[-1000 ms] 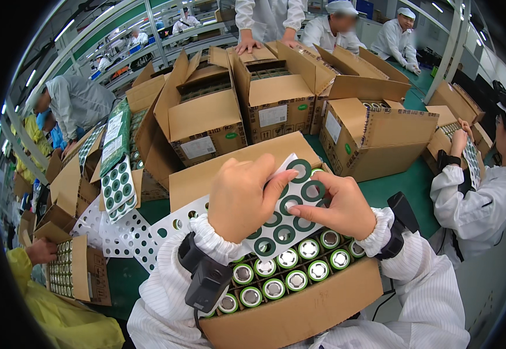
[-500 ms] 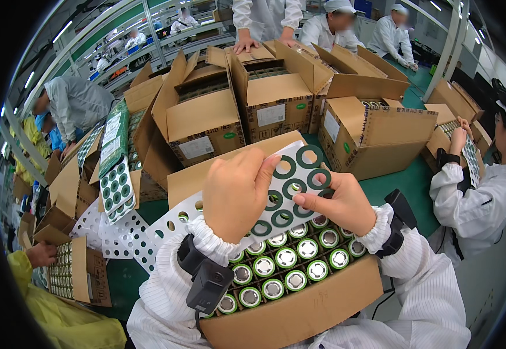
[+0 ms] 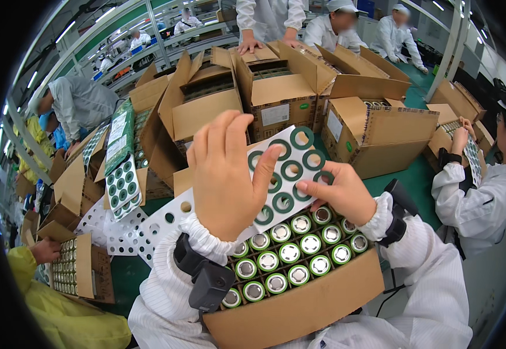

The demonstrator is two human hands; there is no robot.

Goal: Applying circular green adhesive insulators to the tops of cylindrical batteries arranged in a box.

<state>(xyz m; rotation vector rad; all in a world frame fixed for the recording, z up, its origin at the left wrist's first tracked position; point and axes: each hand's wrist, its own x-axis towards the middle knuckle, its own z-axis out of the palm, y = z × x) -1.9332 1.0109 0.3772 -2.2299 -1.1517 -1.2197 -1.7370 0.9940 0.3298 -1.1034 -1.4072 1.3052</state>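
Between my hands is a white sheet of dark green ring stickers (image 3: pixel 291 200), tilted above an open carton of battery cells. My right hand (image 3: pixel 349 198) pinches its right edge, thumb on top. My left hand (image 3: pixel 224 174) is raised at its left side, fingers stretched upward and the thumb apart, lying over the rings. The sheet's left stretch runs behind my left wrist and shows punched holes. Beneath, the cylindrical cells (image 3: pixel 289 253) stand upright in card dividers, with green rims and silver tops. The carton's near flap (image 3: pixel 299 305) folds toward me.
Several open cartons (image 3: pixel 276 113) stand across the green table (image 3: pixel 375 189). At the left lie another sticker sheet (image 3: pixel 124 189), a green packet (image 3: pixel 119 136) and punched white sheets (image 3: pixel 122 235). Co-workers stand around; a yellow sleeve (image 3: pixel 61 296) reaches in at left, and a person (image 3: pixel 480 180) works at right.
My left hand has opened from a pinch at the sheet's upper edge, its fingers now stretched upward. The sheet has shifted slightly down, while my right hand still holds it.
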